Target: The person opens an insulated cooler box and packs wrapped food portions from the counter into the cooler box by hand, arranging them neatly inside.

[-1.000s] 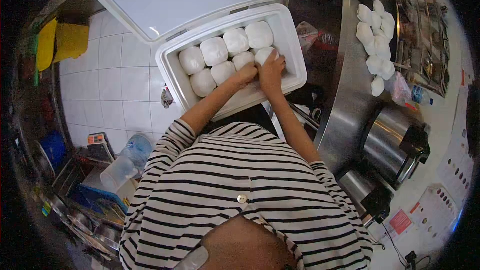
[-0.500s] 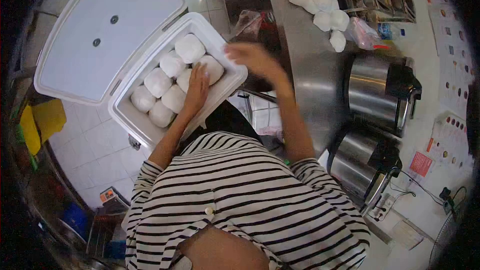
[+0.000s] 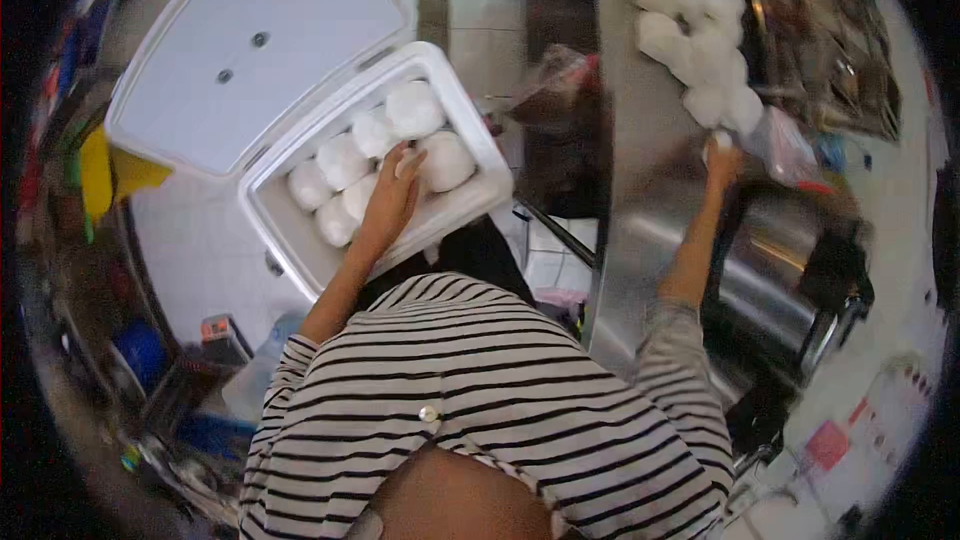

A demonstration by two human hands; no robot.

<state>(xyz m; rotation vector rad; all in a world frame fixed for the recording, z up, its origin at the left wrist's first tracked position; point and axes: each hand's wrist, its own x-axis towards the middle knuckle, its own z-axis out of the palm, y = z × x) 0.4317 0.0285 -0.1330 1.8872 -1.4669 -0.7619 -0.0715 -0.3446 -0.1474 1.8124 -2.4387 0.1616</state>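
A white cool box (image 3: 290, 245) stands with its lid (image 3: 270, 0) swung back, and several round white bundles (image 3: 447, 162) are packed inside. My left hand (image 3: 392, 202) reaches into the box and rests on the bundles near its middle, fingers apart and slightly bent. Over on the steel counter, my right hand (image 3: 727, 166) is closed around a small white bundle (image 3: 718, 144), mostly hidden by the fingers and a little blurred. Just beyond it lie more white bundles (image 3: 700, 45) in a cluster.
Large steel pots (image 3: 765, 260) stand on the counter (image 3: 640, 210) at the right. Close to the bundles are a clear plastic bag (image 3: 792, 150) and a metal rack (image 3: 830, 30). A yellow cloth or bag (image 3: 95, 175) hangs at the left above the tiled floor.
My right hand has moved from beside the cool box across to the counter and taken hold of the nearest bundle. My left hand stays in the box. The whole view has shifted.
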